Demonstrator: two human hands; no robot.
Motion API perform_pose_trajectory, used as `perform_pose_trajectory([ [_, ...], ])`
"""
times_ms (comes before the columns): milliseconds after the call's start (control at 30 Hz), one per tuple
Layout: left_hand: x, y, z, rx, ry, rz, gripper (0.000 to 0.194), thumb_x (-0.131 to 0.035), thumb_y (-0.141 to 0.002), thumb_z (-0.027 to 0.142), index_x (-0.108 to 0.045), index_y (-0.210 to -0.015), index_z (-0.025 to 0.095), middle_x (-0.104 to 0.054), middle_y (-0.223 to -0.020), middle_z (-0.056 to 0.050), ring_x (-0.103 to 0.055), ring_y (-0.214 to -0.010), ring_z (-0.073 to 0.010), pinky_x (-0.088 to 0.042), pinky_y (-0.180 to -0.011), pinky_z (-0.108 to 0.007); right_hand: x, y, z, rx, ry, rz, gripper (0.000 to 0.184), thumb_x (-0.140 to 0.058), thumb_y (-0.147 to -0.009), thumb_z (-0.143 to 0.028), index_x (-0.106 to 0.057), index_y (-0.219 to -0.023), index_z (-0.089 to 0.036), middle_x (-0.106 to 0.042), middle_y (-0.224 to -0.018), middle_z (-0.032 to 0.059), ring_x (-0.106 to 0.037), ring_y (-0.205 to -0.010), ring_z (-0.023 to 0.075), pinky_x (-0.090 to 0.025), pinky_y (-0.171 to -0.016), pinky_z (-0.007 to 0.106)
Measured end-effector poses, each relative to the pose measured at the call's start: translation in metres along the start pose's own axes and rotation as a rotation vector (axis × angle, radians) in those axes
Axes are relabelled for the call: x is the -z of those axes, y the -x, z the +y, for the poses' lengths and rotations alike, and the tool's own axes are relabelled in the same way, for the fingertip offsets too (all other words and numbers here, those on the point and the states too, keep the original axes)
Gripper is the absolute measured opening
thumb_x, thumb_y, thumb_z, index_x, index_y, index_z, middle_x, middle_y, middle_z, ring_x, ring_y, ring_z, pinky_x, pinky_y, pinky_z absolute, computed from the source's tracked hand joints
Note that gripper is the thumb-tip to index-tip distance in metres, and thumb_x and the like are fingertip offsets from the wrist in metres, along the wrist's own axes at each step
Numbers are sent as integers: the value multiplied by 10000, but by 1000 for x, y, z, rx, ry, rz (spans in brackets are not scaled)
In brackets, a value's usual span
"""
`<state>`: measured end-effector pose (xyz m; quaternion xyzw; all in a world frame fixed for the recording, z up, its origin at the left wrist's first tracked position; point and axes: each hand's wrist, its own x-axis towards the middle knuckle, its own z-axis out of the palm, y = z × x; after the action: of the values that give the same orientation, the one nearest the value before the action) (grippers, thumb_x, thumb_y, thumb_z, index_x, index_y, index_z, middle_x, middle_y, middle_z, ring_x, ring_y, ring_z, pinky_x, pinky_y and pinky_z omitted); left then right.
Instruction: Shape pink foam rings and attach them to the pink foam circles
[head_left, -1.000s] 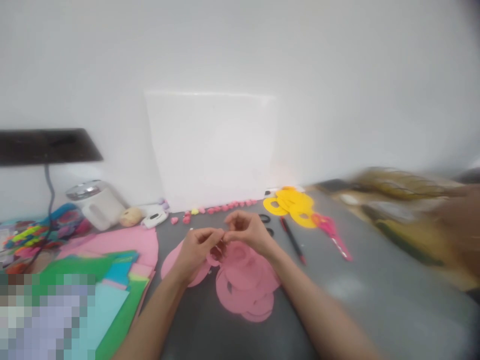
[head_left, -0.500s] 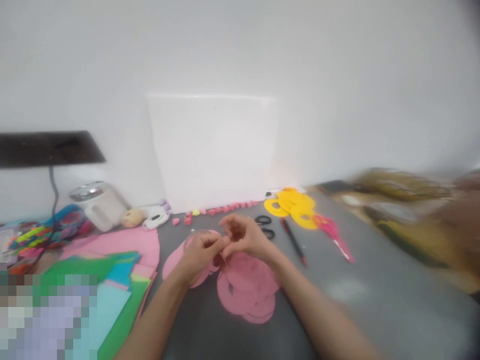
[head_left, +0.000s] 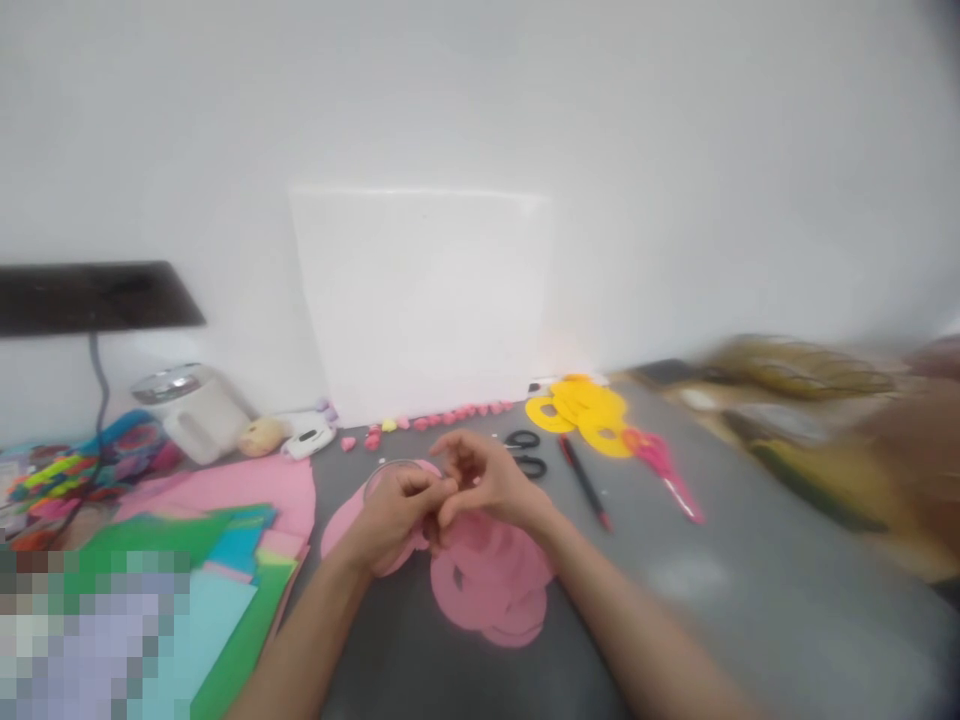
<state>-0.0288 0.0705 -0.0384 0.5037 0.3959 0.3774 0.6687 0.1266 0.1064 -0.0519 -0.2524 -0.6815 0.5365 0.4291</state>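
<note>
My left hand [head_left: 396, 512] and my right hand [head_left: 491, 487] meet fingertip to fingertip above the grey table. Both are closed in a pinch, and whatever lies between the fingers is too small and blurred to make out. Beneath and in front of the right hand lies an overlapping pile of pink paper rings [head_left: 491, 590]. More pink paper [head_left: 341, 525] with rounded edges shows around the left hand, partly covered by it. A thin round rim [head_left: 390, 464] peeks out behind the left knuckles. Black-handled scissors [head_left: 531, 466] lie just beyond the right hand.
Yellow paper rings [head_left: 589, 408], pink scissors [head_left: 660, 465] and a black pencil [head_left: 585, 482] lie to the right. Small pink pieces [head_left: 450, 415] line the wall below a white sheet [head_left: 424, 300]. Coloured paper [head_left: 217, 610] and a white device [head_left: 199, 415] occupy the left.
The view has shifted very slightly. My right fingers have curled a little closer to the left fingertips; both hands stay in the same place over the pink paper.
</note>
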Motion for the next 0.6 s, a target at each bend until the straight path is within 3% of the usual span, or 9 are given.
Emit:
perform_pose_trajectory([
  [200,0,-2,-6,-86,-19,90,360,-673,-732,389,-567,-510,127,-541,-405,-9,-477,-337,-92,-357,-353,-199,-2,-2,6,-2,3,73,528,-822,-508,-425,-576,-912,-189,-454,-560,-74,-411,-496,78,-365,-481,213],
  [367,3,-2,0,-183,-31,247,332,-646,-753,406,-601,-579,127,-542,-429,4,-473,-365,-88,-387,-389,-208,0,-1,-7,-21,-11,73,248,-659,-743,-393,-663,-838,-165,-619,-672,16,-531,-564,104,-456,-550,242],
  [600,4,-3,0,-202,-114,319,338,-644,-748,423,-613,-583,130,-559,-469,2,-499,-398,-96,-398,-409,-211,0,-2,-6,44,92,129,157,-657,-746,-312,-728,-835,-204,-674,-800,42,-595,-662,138,-490,-582,256],
])
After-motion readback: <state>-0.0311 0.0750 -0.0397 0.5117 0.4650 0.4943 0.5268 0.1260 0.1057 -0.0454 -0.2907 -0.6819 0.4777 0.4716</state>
